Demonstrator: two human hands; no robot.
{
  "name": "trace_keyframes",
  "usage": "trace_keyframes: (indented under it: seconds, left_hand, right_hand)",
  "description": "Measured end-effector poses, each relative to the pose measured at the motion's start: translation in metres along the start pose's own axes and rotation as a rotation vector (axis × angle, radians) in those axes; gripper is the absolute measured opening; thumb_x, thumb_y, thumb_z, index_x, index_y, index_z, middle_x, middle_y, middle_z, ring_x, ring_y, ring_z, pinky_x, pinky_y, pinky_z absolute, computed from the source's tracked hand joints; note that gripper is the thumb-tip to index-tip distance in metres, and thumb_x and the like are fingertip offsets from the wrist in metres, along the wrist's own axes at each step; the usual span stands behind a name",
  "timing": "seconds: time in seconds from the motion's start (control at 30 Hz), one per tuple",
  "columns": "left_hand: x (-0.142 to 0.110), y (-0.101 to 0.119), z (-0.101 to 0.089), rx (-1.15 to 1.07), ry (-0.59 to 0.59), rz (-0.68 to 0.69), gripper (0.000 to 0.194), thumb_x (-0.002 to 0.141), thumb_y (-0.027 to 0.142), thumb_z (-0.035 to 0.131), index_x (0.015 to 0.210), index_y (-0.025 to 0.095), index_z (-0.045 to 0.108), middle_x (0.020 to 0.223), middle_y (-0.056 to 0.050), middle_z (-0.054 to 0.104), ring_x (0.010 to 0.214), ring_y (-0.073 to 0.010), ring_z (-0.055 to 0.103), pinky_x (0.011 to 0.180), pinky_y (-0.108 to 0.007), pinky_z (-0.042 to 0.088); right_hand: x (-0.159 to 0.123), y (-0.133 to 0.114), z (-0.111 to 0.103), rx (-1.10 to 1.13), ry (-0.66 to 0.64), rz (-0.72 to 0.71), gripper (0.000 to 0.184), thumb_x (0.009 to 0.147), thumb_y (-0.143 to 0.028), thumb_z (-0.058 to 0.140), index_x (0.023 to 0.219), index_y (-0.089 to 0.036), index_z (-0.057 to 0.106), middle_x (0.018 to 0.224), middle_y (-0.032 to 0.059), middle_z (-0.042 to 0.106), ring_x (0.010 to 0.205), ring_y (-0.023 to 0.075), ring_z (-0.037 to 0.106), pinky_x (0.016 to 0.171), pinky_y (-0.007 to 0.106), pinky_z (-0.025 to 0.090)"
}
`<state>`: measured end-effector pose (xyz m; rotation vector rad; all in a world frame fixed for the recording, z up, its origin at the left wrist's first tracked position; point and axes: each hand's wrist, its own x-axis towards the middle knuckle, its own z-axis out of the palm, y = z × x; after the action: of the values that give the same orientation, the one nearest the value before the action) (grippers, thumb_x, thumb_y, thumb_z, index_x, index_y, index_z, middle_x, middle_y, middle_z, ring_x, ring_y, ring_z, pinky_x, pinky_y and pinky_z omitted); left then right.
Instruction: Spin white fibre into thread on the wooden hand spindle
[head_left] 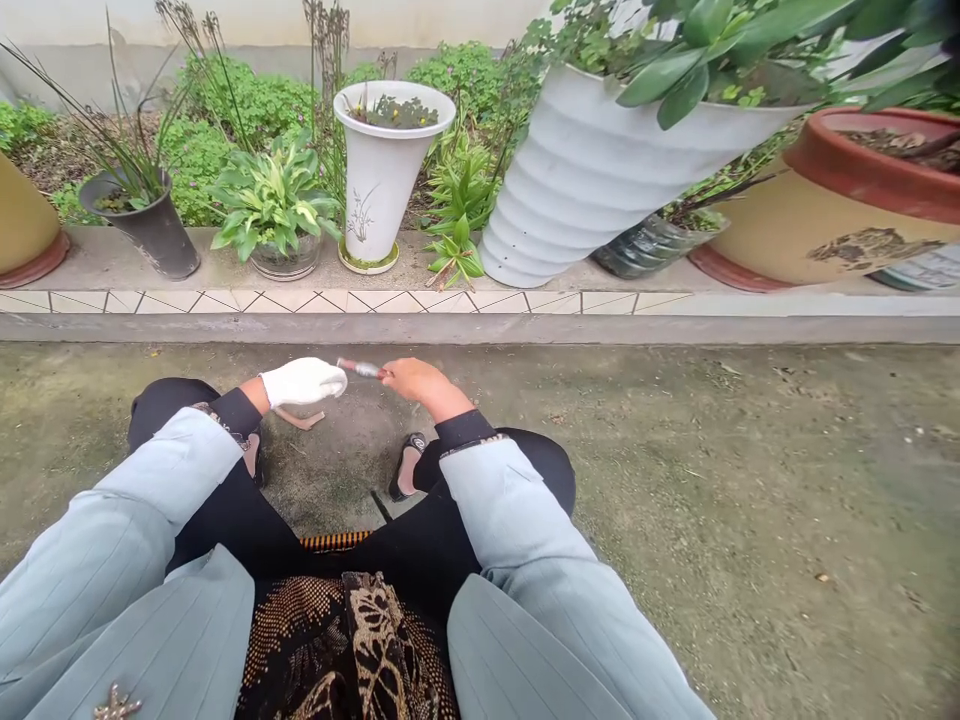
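My right hand (417, 382), bare, is closed around one end of a short reddish-brown rod (364, 370) with a silvery middle section. The rod points left, toward my left hand (306, 382), which wears a white glove. The gloved fingers are curled in beside the rod's far end; whether they touch it or hold anything, I cannot make out. Just below the glove is a light brown strip (301, 419), bent at one end. I cannot tell whether it lies on the ground or hangs from the glove.
A low tiled ledge (435, 300) runs across in front of me. On it stand a dark pot (161, 235), a white pot (382, 185), a large ribbed white planter (592, 165) and a tan pot (802, 215). My knees and black shoes flank the concrete ground (712, 480) between my feet.
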<state>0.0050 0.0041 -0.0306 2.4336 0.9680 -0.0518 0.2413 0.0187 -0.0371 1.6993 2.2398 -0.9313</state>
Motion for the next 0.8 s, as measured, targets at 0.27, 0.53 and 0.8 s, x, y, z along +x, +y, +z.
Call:
trace_keyframes:
  seconds: [0.27, 0.53, 0.8]
  left_hand:
    - [-0.005, -0.014, -0.002, -0.343, 0.128, -0.017, 0.030, 0.089, 0.035, 0.042, 0.085, 0.014, 0.064, 0.079, -0.003, 0.065, 0.068, -0.0130, 0.053, 0.068, -0.023, 0.041]
    - [-0.012, 0.002, 0.012, -0.398, -0.013, 0.025, 0.029, 0.088, 0.036, 0.045, 0.086, 0.015, 0.064, 0.080, -0.003, 0.066, 0.065, -0.0122, 0.051, 0.069, -0.023, 0.041]
    - [-0.009, 0.004, 0.013, -0.308, 0.004, 0.018, 0.023, 0.084, 0.029, 0.045, 0.080, 0.016, 0.063, 0.077, -0.001, 0.064, 0.069, -0.0128, 0.053, 0.069, -0.023, 0.038]
  right_hand:
    - [-0.031, 0.006, -0.013, 0.845, -0.563, -0.479, 0.043, 0.077, -0.044, 0.072, 0.105, -0.013, 0.064, 0.060, -0.0056, 0.050, 0.048, 0.0054, 0.039, 0.046, 0.019, 0.030]
    - [-0.005, 0.017, -0.009, 0.566, 0.192, 0.011, 0.017, 0.091, -0.028, 0.052, 0.093, -0.015, 0.062, 0.074, 0.0046, 0.060, 0.055, 0.0096, 0.047, 0.051, 0.022, 0.034]
    - [-0.007, -0.010, 0.025, -0.037, -0.389, -0.067, 0.005, 0.070, -0.015, 0.073, 0.075, -0.015, 0.073, 0.058, 0.0036, 0.062, 0.051, 0.0123, 0.053, 0.052, 0.024, 0.035]
